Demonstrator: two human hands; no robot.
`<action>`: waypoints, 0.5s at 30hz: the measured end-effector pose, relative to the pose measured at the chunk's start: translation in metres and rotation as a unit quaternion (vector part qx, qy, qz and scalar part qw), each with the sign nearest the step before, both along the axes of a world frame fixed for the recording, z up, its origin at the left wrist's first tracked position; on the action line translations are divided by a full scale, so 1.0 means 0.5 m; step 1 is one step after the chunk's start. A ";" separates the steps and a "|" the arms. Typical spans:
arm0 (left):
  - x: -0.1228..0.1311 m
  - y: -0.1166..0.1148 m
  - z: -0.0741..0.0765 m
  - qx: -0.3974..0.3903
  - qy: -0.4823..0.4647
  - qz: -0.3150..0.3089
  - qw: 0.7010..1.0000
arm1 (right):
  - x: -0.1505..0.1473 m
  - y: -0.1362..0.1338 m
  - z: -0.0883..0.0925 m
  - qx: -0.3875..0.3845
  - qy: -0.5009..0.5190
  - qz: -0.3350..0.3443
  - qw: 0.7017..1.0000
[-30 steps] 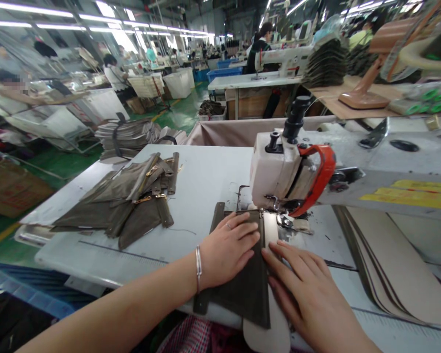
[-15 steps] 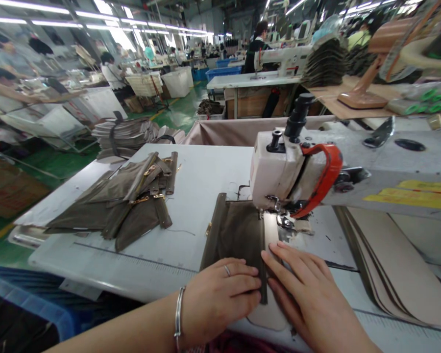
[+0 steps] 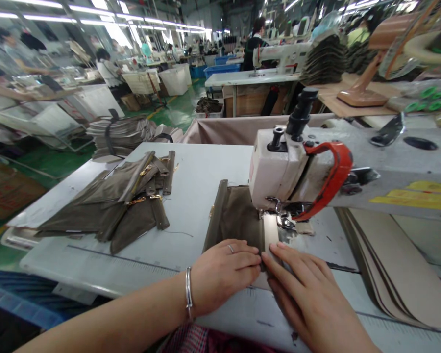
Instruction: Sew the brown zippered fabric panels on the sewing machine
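A dark olive fabric panel [image 3: 237, 215] with a zipper along its left edge lies under the head of a white sewing machine [image 3: 279, 171] with an orange guard. My left hand [image 3: 224, 272], with a ring and a bracelet, presses flat on the panel's near end. My right hand [image 3: 305, 289] lies flat beside it, fingertips on the pale strip [image 3: 270, 233] along the panel's right edge, just in front of the presser foot [image 3: 284, 220]. Neither hand grips anything; both rest palm down with fingers together.
A pile of similar olive zippered pieces [image 3: 121, 201] lies on the left of the white table [image 3: 191, 176]. Beige leather strips [image 3: 393, 264] lie at the right. A bundle of stacked pieces [image 3: 121, 132] sits beyond the table. Other workers sit at stations farther back.
The fabric panel has fed away from me under the machine head. My left hand slid back to the panel's near end, and both hands followed the piece forward.
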State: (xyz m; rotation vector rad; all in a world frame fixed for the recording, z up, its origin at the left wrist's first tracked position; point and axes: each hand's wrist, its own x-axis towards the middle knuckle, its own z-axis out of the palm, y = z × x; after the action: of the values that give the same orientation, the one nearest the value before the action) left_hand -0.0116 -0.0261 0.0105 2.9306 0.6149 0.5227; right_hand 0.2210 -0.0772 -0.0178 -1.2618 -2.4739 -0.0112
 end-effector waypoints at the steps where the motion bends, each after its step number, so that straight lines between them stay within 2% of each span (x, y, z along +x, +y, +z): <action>1: 0.001 0.005 0.000 0.003 -0.001 0.000 1.000 | 0.001 0.000 -0.001 0.000 0.000 0.000 1.000; 6: 0.006 0.029 -0.006 -0.005 0.000 0.004 1.000 | 0.002 0.005 -0.001 0.000 -0.005 -0.002 1.000; 15: 0.018 0.073 -0.011 0.006 0.017 0.017 1.000 | -0.011 0.037 0.025 -0.010 0.007 -0.032 0.999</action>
State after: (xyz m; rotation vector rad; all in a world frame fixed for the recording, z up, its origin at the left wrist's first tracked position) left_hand -0.0025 0.0103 0.0050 2.9521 0.6680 0.4821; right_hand 0.2155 -0.0588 -0.0054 -1.3436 -2.4275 0.0050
